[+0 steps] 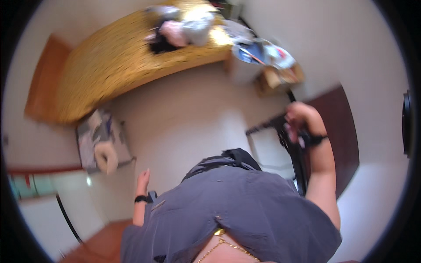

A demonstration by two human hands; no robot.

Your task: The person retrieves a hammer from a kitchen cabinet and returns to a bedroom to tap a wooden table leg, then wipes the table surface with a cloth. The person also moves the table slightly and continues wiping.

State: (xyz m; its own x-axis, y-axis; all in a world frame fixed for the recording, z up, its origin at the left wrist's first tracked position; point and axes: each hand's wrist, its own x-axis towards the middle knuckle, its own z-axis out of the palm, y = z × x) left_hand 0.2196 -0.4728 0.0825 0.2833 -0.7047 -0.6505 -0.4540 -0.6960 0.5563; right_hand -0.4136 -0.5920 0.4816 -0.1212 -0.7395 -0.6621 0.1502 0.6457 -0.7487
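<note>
My left hand (143,180) hangs low beside my body, with a black band on its wrist. Its fingers are too small and foreshortened to read, and nothing shows in it. On the other side, my right arm is raised and bent forward. My right hand (300,115), smeared by motion, is over a black-framed piece of furniture (299,164) and in front of a dark red-brown panel (340,131). Whether it touches either one cannot be made out. A black band with a small white part circles that wrist.
Ahead stands a bed with a yellow patterned cover (118,57), a pink and grey heap of bags or cloth (173,33) on it. Right of it are a grey bin (247,59) and a cardboard box (278,81). A small cart (120,149) holds a beige ring-shaped cushion (106,157).
</note>
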